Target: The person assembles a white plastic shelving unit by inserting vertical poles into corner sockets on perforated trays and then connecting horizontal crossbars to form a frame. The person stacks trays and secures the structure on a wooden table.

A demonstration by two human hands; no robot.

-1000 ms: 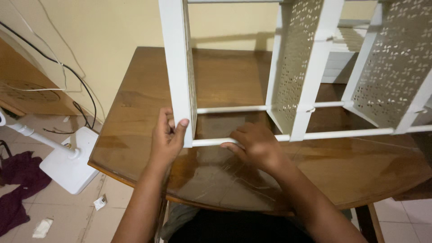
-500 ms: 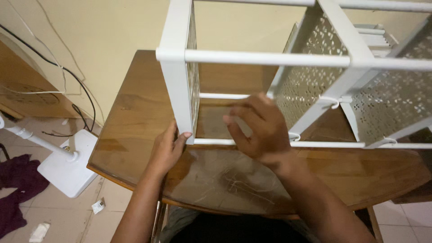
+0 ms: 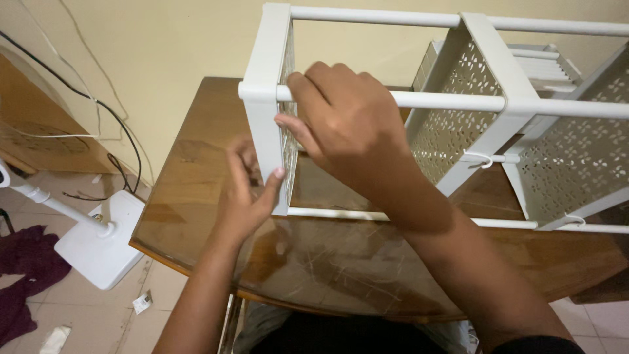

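A white plastic shelf rack [image 3: 504, 105] with perforated panels and round rods lies on its side on a glass-topped wooden table [image 3: 341, 269]. My left hand [image 3: 246, 196] presses against the lower part of the rack's left end post, thumb on its front face. My right hand [image 3: 341, 124] reaches over the upper front rod near that same post, fingers curled at the corner joint and the perforated end panel.
A white fan base [image 3: 98, 246] with its pole stands on the tiled floor to the left. Dark purple cloth [image 3: 19, 269] lies at the far left. Black cables [image 3: 98, 111] run down the yellow wall. Paper scraps [image 3: 141, 303] lie on the floor.
My right hand has risen from the lower rod to the upper front rod near the left post. My left hand stays at the post. The view has moved closer above the rack.
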